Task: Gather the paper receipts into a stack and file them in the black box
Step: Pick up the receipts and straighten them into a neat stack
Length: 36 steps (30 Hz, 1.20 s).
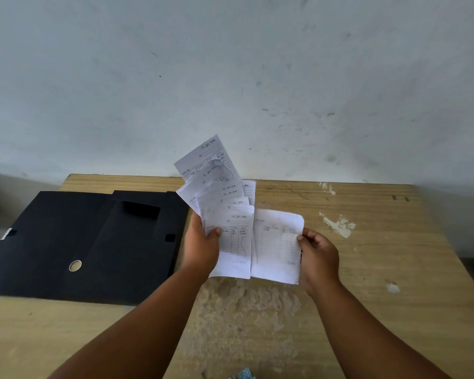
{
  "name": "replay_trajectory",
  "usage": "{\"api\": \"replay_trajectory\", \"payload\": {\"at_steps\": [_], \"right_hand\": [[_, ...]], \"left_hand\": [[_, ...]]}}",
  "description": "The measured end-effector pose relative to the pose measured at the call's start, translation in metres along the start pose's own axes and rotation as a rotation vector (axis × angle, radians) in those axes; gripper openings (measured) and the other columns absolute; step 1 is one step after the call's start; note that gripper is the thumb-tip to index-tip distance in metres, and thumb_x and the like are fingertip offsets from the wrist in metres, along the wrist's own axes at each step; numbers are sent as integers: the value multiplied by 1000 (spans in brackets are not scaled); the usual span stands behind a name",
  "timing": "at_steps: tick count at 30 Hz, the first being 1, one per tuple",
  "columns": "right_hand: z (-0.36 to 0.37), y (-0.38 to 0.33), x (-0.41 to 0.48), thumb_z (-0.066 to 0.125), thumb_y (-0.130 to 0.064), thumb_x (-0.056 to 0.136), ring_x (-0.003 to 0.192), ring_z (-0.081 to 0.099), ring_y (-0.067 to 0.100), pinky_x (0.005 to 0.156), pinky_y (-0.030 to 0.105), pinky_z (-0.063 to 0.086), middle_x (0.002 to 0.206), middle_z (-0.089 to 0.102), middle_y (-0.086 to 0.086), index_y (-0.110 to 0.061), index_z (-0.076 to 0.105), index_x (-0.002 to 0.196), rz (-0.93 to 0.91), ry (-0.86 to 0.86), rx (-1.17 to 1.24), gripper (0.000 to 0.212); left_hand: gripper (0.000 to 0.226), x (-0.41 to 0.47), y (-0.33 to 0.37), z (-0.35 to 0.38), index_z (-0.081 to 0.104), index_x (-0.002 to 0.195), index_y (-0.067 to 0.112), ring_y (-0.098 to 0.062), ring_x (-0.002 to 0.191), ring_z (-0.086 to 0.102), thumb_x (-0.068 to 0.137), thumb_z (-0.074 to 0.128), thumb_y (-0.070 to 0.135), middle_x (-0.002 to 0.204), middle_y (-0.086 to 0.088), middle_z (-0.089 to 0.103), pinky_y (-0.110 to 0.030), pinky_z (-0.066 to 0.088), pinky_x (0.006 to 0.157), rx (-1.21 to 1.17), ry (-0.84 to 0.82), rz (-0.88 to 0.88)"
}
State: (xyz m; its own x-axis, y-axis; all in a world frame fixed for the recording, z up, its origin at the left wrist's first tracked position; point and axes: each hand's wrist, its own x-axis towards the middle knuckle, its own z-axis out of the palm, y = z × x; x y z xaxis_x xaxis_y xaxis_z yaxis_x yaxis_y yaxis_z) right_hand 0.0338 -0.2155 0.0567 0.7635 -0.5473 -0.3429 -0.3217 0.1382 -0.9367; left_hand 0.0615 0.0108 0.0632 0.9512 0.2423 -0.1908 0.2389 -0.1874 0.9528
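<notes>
My left hand (201, 246) holds a fanned bunch of white paper receipts (220, 198) above the middle of the wooden table, thumb pressed on the front sheet. My right hand (319, 254) pinches the right edge of one more receipt (275, 247), which hangs just right of the bunch and touches its edge. The black box (74, 242) lies flat on the left part of the table, a round metal hole on its face, its right edge just left of my left hand.
The wooden table (381, 269) has white paint marks on its right side and a worn patch near me. A pale wall rises right behind the table's far edge. A small blue patterned thing (245, 374) peeks in at the bottom edge.
</notes>
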Motion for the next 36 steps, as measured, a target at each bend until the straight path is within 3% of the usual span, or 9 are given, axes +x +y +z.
{"api": "replay_trajectory", "payload": {"at_steps": [3,11,16,19,21,24,27,31,36], "right_hand": [[-4,-11,6,63,-10,92,88,67,12,68,28,50,96,73,-9,-24,71,92,-40,80,27,16],[16,-10,-8,62,-10,91,77,66,7,63,25,47,88,73,-10,-24,70,83,-69,26,13,18],[38,-3,-25,66,-14,90,75,68,11,61,28,50,86,74,-7,-23,69,86,-82,-8,36,10],[44,-4,-31,67,-20,89,78,68,13,59,28,52,93,72,-7,-25,66,90,-39,-12,55,5],[46,-4,-32,69,-21,88,85,69,19,68,35,57,100,71,-1,-21,61,98,-23,-19,41,13],[46,-4,-36,71,-20,88,88,72,17,78,40,59,101,75,-1,-20,51,116,-11,-73,51,34],[41,-1,-37,71,-21,88,89,71,7,79,36,58,102,74,-9,-28,41,132,-61,-109,18,54],[35,4,-40,66,-17,85,81,71,6,69,28,56,91,74,-12,-35,62,104,-198,-116,-94,27],[34,18,-49,62,-18,82,83,69,2,76,32,58,95,74,-11,-39,63,101,-165,-122,-115,29]], "left_hand": [[34,0,-3,-2,52,123,31,-3,92,66,101,58,6,106,16,67,-9,50,50,5,10,-25],[40,-12,1,12,52,134,33,-10,102,66,103,54,8,115,10,68,-24,49,69,-17,-122,-52],[34,-24,0,23,57,132,31,-17,108,71,106,46,10,118,6,74,-39,58,87,-123,-204,-61],[27,-29,-3,25,60,127,30,-11,104,74,109,43,17,113,9,77,-26,60,78,-193,-217,-57],[24,-33,-3,26,59,127,30,-7,102,74,109,45,22,114,11,77,-22,60,75,-203,-233,-42],[23,-33,-2,30,58,126,28,-12,105,73,106,53,16,117,6,76,-34,60,84,-160,-228,-16],[23,-32,-1,32,60,122,26,-8,101,74,105,55,13,113,7,76,-24,58,77,-154,-202,13],[32,-33,-3,31,59,128,24,-10,105,72,102,58,6,117,6,75,-24,60,78,-177,-209,7],[47,-39,-10,31,54,135,25,-13,112,70,98,59,-2,125,2,72,-41,61,92,-191,-219,-1]]}}
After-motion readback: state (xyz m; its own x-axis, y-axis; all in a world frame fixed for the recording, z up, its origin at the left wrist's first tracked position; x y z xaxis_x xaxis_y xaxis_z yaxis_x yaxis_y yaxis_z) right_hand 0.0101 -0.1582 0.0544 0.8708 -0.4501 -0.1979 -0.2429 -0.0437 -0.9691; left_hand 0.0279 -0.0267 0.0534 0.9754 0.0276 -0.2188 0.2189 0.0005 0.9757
